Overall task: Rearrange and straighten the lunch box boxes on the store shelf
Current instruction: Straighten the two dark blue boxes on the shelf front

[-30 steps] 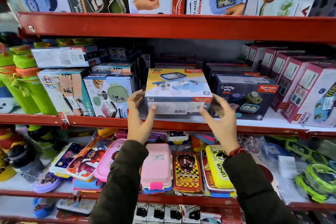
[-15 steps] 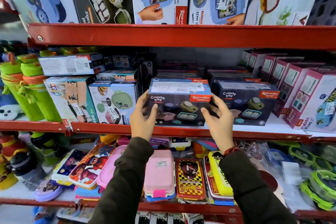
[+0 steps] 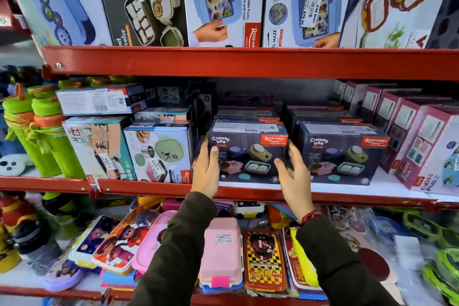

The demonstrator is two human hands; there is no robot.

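A dark blue Crunchy Bite lunch box box (image 3: pixel 250 154) stands upright at the front of the middle red shelf (image 3: pixel 154 187), its printed face turned toward me. My left hand (image 3: pixel 207 171) holds its left edge, thumb on the front face. My right hand (image 3: pixel 295 176) is at the box's lower right corner with fingers spread; it looks blurred and just off the cardboard. A matching Crunchy Bite box (image 3: pixel 342 156) stands right beside it, with a small gap between them. More dark boxes are stacked behind both.
Light-coloured lunch box boxes (image 3: pixel 159 154) stand left of the held box, with green bottles (image 3: pixel 49 146) further left. Pink boxes (image 3: pixel 422 146) line the right end. Large boxes (image 3: pixel 223 0) fill the shelf above. Loose lunch boxes, one of them pink (image 3: pixel 221 251), lie below.
The box, held tilted with its barcode side toward me a second ago, now stands on the shelf with its dark front out. My right hand has loosened and dropped lower.
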